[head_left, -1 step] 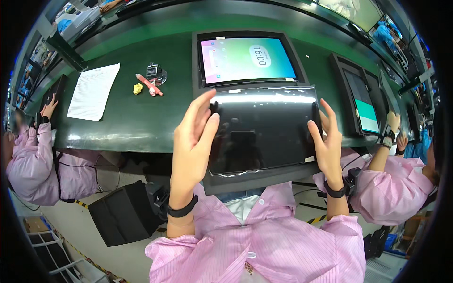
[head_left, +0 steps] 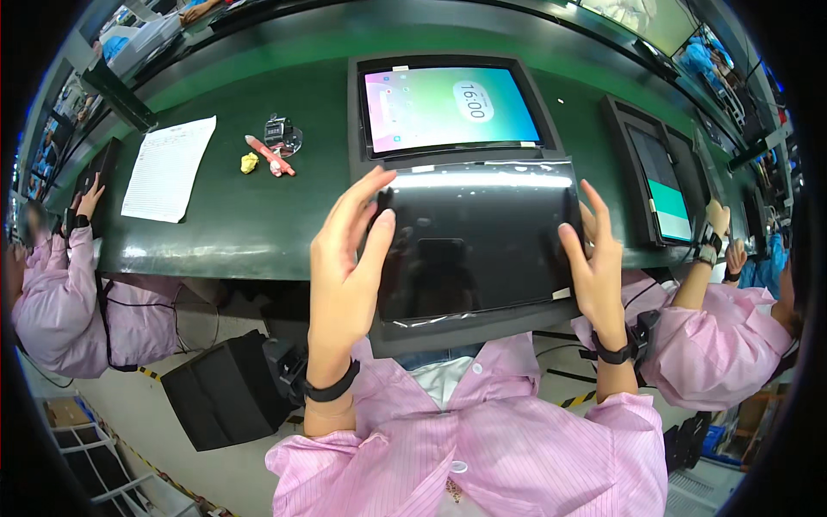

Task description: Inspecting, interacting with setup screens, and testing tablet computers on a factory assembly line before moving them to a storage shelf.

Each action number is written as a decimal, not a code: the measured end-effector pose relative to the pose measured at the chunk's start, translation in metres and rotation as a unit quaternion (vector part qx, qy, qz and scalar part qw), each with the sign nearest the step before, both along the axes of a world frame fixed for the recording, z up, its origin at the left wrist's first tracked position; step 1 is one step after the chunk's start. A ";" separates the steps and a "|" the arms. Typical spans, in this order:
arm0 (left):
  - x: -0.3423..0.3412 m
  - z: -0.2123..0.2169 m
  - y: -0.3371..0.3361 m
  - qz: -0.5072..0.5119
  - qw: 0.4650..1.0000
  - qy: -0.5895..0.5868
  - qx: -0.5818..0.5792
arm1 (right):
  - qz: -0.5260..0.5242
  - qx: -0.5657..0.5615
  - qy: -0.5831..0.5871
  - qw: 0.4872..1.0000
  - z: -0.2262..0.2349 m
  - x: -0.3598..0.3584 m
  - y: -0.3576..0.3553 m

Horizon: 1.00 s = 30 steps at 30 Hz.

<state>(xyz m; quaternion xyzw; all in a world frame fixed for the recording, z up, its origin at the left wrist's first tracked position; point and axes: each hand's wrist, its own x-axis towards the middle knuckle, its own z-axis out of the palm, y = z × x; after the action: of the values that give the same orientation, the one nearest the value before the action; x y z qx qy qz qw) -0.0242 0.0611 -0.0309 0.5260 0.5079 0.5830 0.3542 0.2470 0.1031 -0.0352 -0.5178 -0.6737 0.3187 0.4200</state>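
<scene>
I hold a dark tablet [head_left: 474, 241] with a black, unlit screen over the front edge of the green table [head_left: 241, 224]. Clear film covers it, wrinkled at the corners. My left hand [head_left: 345, 258] grips its left edge, thumb on the front and fingers stretched upward. At the right edge, my right hand [head_left: 594, 267] clasps it, fingers spread. Just behind it a second tablet [head_left: 448, 108] lies in a grey holder, its screen lit pink to teal with a white round clock.
A printed sheet [head_left: 168, 168], a pink pen [head_left: 270, 155], a yellow lump [head_left: 249, 162] and a small clear device [head_left: 277, 132] lie at left. Another tablet in a holder [head_left: 659, 181] is at right. Co-workers in pink sit at left [head_left: 52, 284] and right [head_left: 724, 336]. A black box [head_left: 224, 392] stands on the floor.
</scene>
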 end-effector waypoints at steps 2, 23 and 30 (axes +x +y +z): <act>0.003 0.013 -0.011 0.013 0.999 0.005 0.051 | 0.000 0.022 -0.044 0.999 -0.005 0.001 0.001; 0.000 -0.027 -0.022 0.070 0.982 0.176 -0.007 | 0.201 0.205 -0.293 0.912 0.012 0.014 -0.023; -0.002 -0.063 -0.013 0.057 0.997 0.033 -0.048 | 0.159 0.186 -0.384 0.890 0.019 -0.020 -0.014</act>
<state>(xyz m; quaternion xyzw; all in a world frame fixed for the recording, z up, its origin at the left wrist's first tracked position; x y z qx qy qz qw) -0.0261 0.0486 -0.0941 0.4974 0.5762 0.5595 0.3280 0.2267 0.0887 -0.0166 -0.3979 -0.9027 0.0264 0.1615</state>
